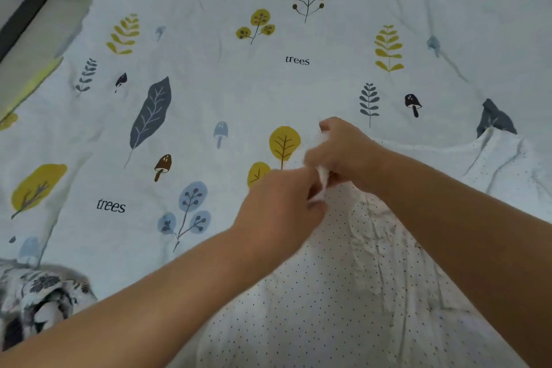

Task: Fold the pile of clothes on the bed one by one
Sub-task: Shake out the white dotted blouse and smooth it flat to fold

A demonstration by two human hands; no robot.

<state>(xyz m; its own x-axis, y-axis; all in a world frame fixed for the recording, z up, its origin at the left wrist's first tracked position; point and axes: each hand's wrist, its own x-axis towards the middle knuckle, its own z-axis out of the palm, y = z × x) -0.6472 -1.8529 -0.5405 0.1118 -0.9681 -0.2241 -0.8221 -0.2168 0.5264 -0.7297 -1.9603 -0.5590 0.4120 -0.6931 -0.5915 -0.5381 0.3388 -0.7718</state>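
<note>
At the near left corner of the bed (209, 75) lies a crumpled garment with a dark floral print (38, 293), apparently waiting its turn. The bed's cover, printed with leaves, mushrooms and the word "trees", is otherwise bare across its left and far side.

Toward the middle, the left hand (280, 206) and right hand (343, 152) meet almost touching, each pinching a bunched edge of the white dotted garment (343, 293). The picture is blurred there, so which part of the cloth they hold cannot be told; the fingers of both are curled onto fabric.

From the hands the white dotted garment spreads toward the near edge and out to the right edge, wrinkled, with one crumpled ridge running down its middle.

The step looks like finding or straightening an edge before the first fold. To do it well, the hands should probably draw apart along that edge so the cloth goes taut, lay it flat on the bed, and smooth the central ridge toward the right edge before folding, since creases folded in will stay.
</note>
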